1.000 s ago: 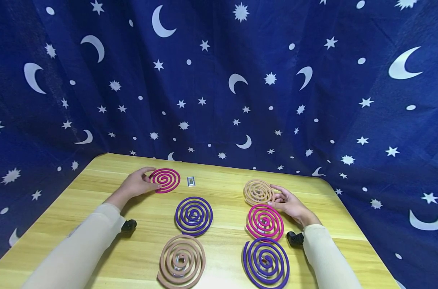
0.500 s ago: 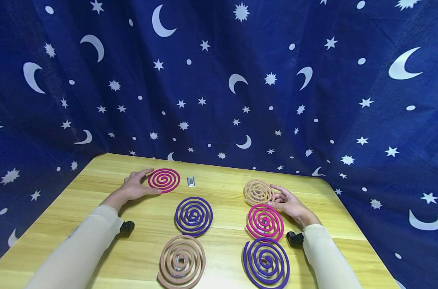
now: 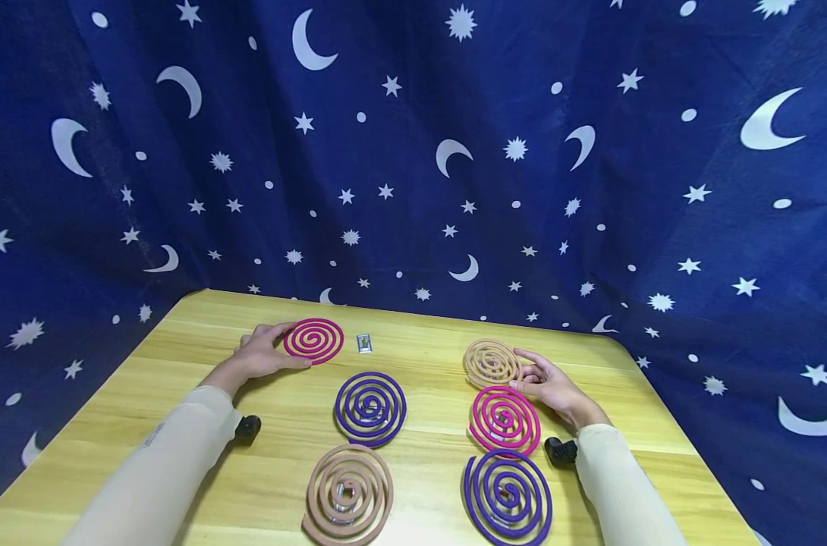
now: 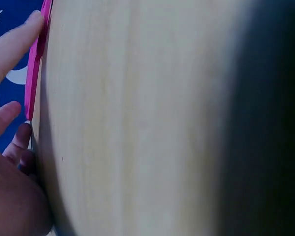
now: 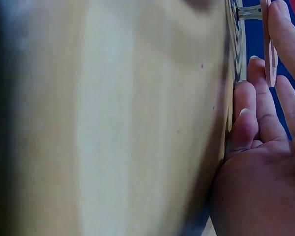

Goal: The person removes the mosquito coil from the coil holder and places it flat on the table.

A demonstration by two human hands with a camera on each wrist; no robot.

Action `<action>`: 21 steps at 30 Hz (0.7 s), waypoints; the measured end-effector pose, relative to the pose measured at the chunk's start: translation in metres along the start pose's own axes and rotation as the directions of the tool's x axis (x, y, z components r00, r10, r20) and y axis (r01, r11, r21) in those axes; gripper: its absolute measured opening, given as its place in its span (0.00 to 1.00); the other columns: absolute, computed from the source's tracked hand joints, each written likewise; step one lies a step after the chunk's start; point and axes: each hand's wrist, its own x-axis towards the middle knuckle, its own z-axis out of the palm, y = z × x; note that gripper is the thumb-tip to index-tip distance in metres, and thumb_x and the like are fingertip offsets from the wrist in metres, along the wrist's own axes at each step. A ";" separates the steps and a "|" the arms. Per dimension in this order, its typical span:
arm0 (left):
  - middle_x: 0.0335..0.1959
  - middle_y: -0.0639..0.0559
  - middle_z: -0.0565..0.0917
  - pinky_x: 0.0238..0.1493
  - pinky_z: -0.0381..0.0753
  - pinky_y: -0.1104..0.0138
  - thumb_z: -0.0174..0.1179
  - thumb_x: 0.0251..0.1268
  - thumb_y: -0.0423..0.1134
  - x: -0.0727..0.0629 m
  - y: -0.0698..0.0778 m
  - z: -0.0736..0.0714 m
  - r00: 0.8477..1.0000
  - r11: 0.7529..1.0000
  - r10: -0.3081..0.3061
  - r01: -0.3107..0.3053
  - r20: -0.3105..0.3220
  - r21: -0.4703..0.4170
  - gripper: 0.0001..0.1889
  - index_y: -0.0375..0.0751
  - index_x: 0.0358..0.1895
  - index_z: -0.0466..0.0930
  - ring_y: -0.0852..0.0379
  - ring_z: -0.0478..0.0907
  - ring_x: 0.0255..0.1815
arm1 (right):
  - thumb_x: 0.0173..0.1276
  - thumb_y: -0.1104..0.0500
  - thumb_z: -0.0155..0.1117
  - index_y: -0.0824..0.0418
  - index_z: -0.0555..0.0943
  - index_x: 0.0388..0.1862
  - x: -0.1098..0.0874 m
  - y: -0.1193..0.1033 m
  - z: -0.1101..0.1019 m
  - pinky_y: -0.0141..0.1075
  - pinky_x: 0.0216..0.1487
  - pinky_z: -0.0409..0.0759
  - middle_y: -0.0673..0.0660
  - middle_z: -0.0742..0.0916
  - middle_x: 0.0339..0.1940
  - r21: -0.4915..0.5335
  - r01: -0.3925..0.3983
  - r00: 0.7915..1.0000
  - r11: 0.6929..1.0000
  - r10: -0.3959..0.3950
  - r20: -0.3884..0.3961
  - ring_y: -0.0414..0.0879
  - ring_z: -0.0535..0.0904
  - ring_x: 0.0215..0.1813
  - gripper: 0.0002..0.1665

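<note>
While the left hand (image 3: 259,355) and the right hand (image 3: 553,387) both work toward the far side of the wooden table (image 3: 416,353), six flat spiral coils lie in two rough columns; from where I stand, I judge the job to be nearly through, with five coils placed and one to go. At the head of the right column, the far tan coil (image 3: 493,362) is propped off the wood on a small metal stand (image 5: 250,12); below it, the right pink coil (image 3: 503,417) and the right purple coil (image 3: 507,491) each show such a support under the centre; in the left column, the left purple coil (image 3: 369,407) and the near tan coil (image 3: 348,480) sit the same way.

What seems left is the left pink coil (image 3: 313,340), at the far left with no support visible under it; the bare stand (image 3: 364,343) lies just to its right, bearing nothing. The left thumb and forefinger are spread apart along that coil's rim, at its edge; whether they clasp it I cannot tell; the right thumb and fingers pinch the rim of the far tan coil, which looks seated already.
</note>
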 end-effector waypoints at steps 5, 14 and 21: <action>0.70 0.29 0.57 0.58 0.61 0.35 0.76 0.44 0.64 0.001 0.001 -0.001 1.000 1.000 0.000 0.000 0.018 0.015 0.58 0.41 0.78 0.59 0.28 0.53 0.63 | 0.68 0.71 0.66 0.68 0.53 0.80 -0.002 -0.001 -0.001 0.30 0.52 0.77 0.68 0.80 0.51 0.007 -0.006 1.000 1.000 0.006 -0.005 0.44 0.77 0.47 0.47; 0.70 0.31 0.57 0.59 0.60 0.33 0.76 0.45 0.63 0.001 -0.003 -0.003 0.999 1.000 -0.012 0.012 0.045 0.017 0.58 0.41 0.78 0.58 0.29 0.52 0.64 | 0.65 0.74 0.67 0.70 0.54 0.79 0.000 -0.001 0.002 0.31 0.53 0.78 0.64 0.81 0.48 0.034 0.018 1.000 0.999 -0.018 -0.003 0.44 0.78 0.48 0.48; 0.70 0.31 0.58 0.59 0.59 0.33 0.77 0.45 0.62 0.003 -0.002 -0.002 0.998 1.000 -0.011 0.012 0.060 -0.005 0.58 0.41 0.78 0.58 0.29 0.52 0.63 | 0.64 0.77 0.65 0.72 0.53 0.79 -0.004 -0.002 0.000 0.31 0.53 0.77 0.67 0.80 0.49 0.062 0.045 0.999 0.997 -0.045 0.010 0.46 0.77 0.50 0.48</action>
